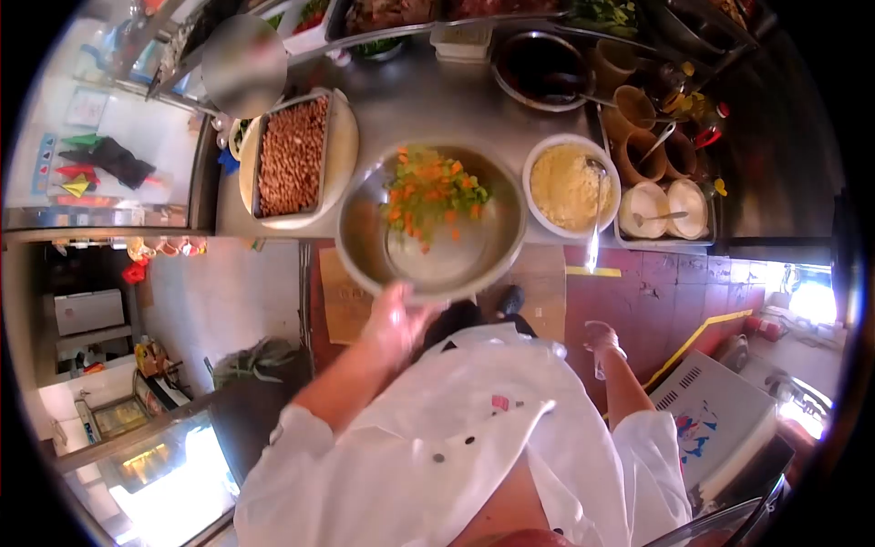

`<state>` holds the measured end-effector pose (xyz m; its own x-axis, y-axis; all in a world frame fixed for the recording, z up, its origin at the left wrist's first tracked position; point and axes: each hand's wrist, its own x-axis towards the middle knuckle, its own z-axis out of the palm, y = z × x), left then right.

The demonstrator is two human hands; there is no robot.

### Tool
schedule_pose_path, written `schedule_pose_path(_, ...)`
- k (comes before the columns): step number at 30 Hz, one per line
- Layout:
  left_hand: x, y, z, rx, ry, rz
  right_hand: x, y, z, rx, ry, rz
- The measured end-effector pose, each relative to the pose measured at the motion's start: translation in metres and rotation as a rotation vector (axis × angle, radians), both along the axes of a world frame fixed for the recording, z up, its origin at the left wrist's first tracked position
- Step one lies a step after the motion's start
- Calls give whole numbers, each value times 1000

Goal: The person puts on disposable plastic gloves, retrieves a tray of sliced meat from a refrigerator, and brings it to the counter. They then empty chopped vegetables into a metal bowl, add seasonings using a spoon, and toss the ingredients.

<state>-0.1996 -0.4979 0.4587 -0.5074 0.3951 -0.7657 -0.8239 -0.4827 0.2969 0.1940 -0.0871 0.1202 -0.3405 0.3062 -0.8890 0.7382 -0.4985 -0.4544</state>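
Observation:
My left hand (401, 317) is closed on the near rim of a large steel mixing bowl (360, 242), thumb at the edge. The bowl overhangs the counter's front edge and tilts a little. Inside it, diced orange and green vegetables (436, 191) are bunched toward the far side, smeared by motion. Off to my right side, away from the counter, hangs my right hand (603, 341), its fingers loosely apart and apparently holding nothing. Right of the mixing bowl stands a white bowl (565, 187) of pale yellow crumbly food with a metal spoon (597, 205) in it.
A tray of reddish-brown beans or nuts (292, 155) rests on a round board (342, 150). Behind are a bowl of dark liquid (542, 68) and a lidded tub (460, 41). Brown pots (633, 109) and white powder bowls (645, 208) stand at the right.

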Motion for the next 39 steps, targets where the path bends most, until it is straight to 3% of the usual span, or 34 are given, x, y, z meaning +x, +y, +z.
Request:
schedule_pose_path(2,-66,23,-15,-55,-102,-116,-12,-3,-24,198,-34,514)
schedule_pose_path(3,-82,45,-21,-74,-142,119,-18,-4,-36,317,-45,749)
schedule_pose_path(6,-26,17,-30,-60,135,68,-99,-36,136,181,-502,499)
schedule_pose_path(8,-2,3,-5,-5,186,15,-44,-27,69,276,-373,641)
schedule_pose_path(10,-26,-5,-20,83,55,-58,12,-16,10,303,-271,777)
schedule_pose_path(11,-49,22,-1,-19,-63,6,17,-15,1,305,-275,874)
schedule_pose_path(12,-76,34,-19,-81,-115,113,-5,-15,9,367,-321,1044)
schedule_pose_path(13,-70,25,-32,-36,-33,97,-28,-13,20,430,-368,1212)
schedule_pose_path(15,-27,22,-9,-15,121,147,-64,-7,38,560,-468,1546)
schedule_pose_path(16,-2,30,16,-39,194,215,-69,-7,39,560,-447,1503)
schedule_pose_path(18,-10,14,8,-4,134,83,-20,6,-44,502,-232,1130)
schedule_pose_path(20,-74,19,-25,84,-15,1,50,30,-158,371,299,684)
schedule_pose_path(21,-101,32,-21,19,-116,-26,46,26,-158,439,227,790)
schedule_pose_path(23,-80,12,-45,22,-10,20,33,15,-153,572,77,1001)
schedule_pose_path(24,-60,-1,-54,24,43,44,29,11,-141,541,4,972)
schedule_pose_path(25,-31,-4,-22,-19,43,89,22,5,-120,511,-68,942)
schedule_pose_path(26,-18,-15,-19,44,89,61,2,-7,-75,536,-153,980)
schedule_pose_path(28,-45,-17,-21,101,131,-58,-63,-45,30,599,-264,984)
schedule_pose_path(30,-118,-6,-51,3,-114,-143,-132,-78,106,570,-259,780)
schedule_pose_path(31,-138,16,-24,-119,-292,19,-144,-89,109,462,-205,545)
schedule_pose_path(33,-119,-29,-42,-105,-90,-82,-174,-108,112,272,-72,72)
schedule_pose_path(35,-103,-65,-26,66,3,-77,-196,-130,123,242,-32,-11)
schedule_pose_path(36,-102,-76,-14,-8,-8,-85,-191,-153,134,210,-35,-51)
schedule_pose_path(37,-115,-84,-20,33,7,-152,-205,-165,156,344,-145,288)
schedule_pose_path(39,-164,-73,-49,23,-51,-297,-175,-174,110,553,-98,1005)
